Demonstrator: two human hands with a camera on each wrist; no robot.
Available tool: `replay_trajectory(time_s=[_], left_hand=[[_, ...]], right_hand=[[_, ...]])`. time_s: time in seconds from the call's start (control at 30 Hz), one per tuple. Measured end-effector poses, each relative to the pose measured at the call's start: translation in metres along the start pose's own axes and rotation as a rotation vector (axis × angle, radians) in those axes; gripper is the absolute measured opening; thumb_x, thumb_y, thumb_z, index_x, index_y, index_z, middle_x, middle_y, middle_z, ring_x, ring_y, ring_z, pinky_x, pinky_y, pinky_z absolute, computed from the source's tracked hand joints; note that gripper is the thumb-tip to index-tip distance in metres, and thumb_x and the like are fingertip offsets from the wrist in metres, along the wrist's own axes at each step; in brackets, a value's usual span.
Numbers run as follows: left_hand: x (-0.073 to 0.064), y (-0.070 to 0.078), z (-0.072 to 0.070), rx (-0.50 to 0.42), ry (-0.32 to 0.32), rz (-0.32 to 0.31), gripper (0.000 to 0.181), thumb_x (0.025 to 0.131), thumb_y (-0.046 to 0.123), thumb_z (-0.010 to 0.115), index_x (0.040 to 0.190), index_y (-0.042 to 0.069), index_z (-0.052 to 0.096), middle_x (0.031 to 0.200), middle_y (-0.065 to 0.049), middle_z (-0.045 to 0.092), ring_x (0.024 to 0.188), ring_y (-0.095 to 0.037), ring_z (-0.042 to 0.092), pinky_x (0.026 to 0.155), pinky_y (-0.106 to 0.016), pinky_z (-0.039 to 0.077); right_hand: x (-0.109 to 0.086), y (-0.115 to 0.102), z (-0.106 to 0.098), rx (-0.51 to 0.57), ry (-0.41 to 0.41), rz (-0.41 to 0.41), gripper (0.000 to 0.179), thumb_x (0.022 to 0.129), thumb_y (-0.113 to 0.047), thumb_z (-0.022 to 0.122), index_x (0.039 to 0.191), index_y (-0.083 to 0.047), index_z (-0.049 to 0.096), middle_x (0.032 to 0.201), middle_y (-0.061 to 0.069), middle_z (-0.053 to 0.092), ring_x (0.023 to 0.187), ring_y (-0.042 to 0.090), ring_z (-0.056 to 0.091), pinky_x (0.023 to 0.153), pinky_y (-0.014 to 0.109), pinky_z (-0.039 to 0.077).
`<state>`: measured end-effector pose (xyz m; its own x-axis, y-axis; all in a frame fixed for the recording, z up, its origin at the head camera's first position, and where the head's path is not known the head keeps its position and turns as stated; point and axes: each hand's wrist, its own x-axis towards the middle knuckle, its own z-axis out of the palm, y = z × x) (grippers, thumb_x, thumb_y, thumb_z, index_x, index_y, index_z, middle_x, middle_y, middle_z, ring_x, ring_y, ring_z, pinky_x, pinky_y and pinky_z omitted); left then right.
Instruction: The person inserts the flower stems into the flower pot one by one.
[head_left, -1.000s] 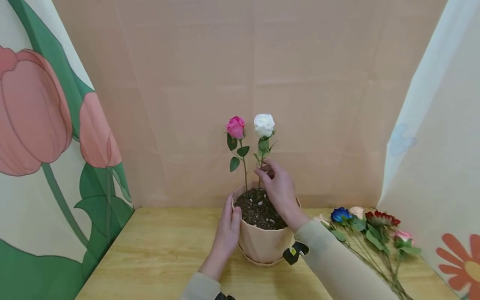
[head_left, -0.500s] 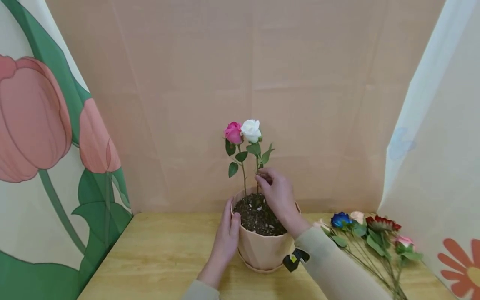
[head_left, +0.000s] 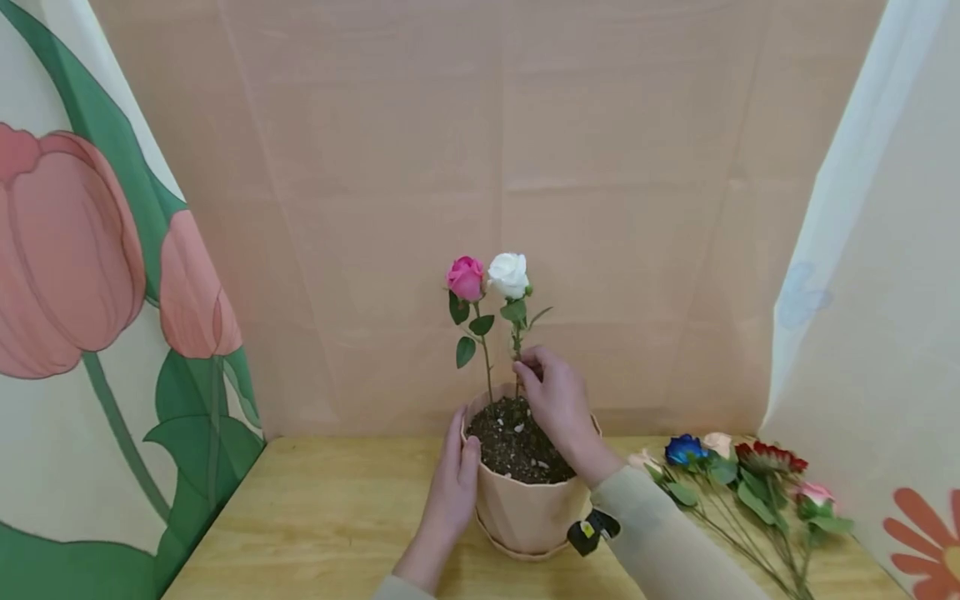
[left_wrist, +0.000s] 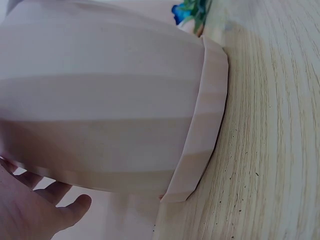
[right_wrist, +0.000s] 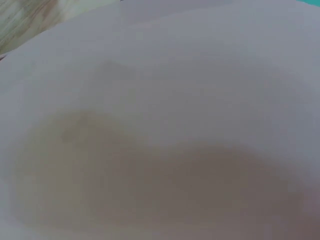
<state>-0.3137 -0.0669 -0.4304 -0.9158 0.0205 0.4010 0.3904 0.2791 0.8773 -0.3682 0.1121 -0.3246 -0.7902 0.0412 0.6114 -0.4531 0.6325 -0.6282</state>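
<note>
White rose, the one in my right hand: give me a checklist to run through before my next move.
1. White rose upright: ok.
2. Right hand pinching white rose below its bloom: ok.
3. Left hand against the side of the pot: ok.
4. Pot upright on the table: ok.
5. White rose firm in the soil: cannot tell, depth hidden.
6. Loose flowers outside the pot: ok, lying to its right.

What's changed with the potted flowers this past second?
The white rose bloom on its leafy green stem swung left, nearer the bright pink rose, then eased slightly back. Nothing was gripped or released: the right hand still pinches that stem, the left hand rests against the faceted peach pot.
</note>
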Motion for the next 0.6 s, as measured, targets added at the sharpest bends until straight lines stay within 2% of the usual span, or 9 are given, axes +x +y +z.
replay_trajectory(time_s=[0.23,0.47,0.6], left_hand=[[-0.0019,0.0025,0.0005,0.008,0.007,-0.010,0.058,0.121,0.035,0.041,0.175,0.016,0.031,0.176,-0.019,0.036,0.157,-0.044,0.038,0.125,-0.067,0.031],[-0.0026,0.0017,0.0010,0.009,-0.003,-0.013,0.059,0.121,0.037,0.041,0.175,0.015,0.031,0.176,-0.020,0.035,0.157,-0.045,0.038,0.124,-0.069,0.031],[-0.0018,0.0017,0.0028,0.003,0.006,-0.005,0.058,0.121,0.035,0.042,0.174,0.015,0.033,0.175,-0.019,0.037,0.157,-0.045,0.038,0.124,-0.067,0.032]], right_hand=[[-0.0014,-0.0018,-0.0009,-0.040,-0.023,-0.006,0.007,0.107,-0.014,0.074,0.106,-0.007,0.074,0.088,0.005,0.075,0.074,0.018,0.066,0.069,0.039,0.055],[-0.0027,-0.0010,0.0012,-0.005,-0.049,-0.013,0.007,0.106,-0.012,0.076,0.103,-0.007,0.073,0.081,0.002,0.070,0.069,0.015,0.062,0.064,0.036,0.053],[-0.0016,-0.0016,0.0024,-0.002,-0.066,-0.021,0.007,0.106,-0.012,0.076,0.103,-0.007,0.072,0.081,0.000,0.069,0.069,0.015,0.061,0.066,0.036,0.053]])
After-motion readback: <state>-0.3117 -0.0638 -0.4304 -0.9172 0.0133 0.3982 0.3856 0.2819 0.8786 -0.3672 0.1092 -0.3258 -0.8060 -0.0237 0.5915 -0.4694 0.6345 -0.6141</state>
